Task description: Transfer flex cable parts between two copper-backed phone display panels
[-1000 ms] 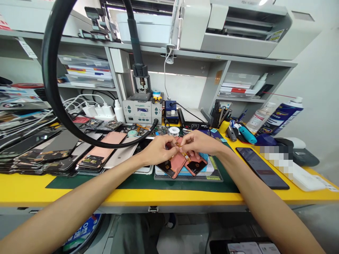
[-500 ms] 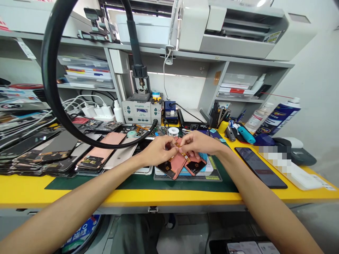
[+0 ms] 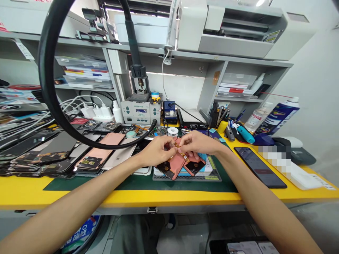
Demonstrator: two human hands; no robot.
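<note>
Two phone screen panels with copper-pink backs are held crossed in front of me, over a white-and-blue box [image 3: 211, 168] on a grey perforated mat [image 3: 215, 176]. My left hand [image 3: 162, 150] is closed on the left phone screen panel [image 3: 176, 165], its thumb and finger near the top. Curled over the right phone screen panel [image 3: 195, 166], my right hand [image 3: 197, 143] pinches at the orange flex cables [image 3: 183, 154] between the two. The fingertips of both hands meet there, so the exact contact is hidden.
Stacked phone parts [image 3: 55, 151] crowd the left of the bench. Behind stand a hot-air station [image 3: 141, 112] and a solder spool [image 3: 173, 132]. A thick black hose [image 3: 47, 70] loops across the upper left. A dark phone [image 3: 261, 166] lies right of my right forearm.
Both hands keep almost the same pose on the panels. The whole view has shifted very slightly.
</note>
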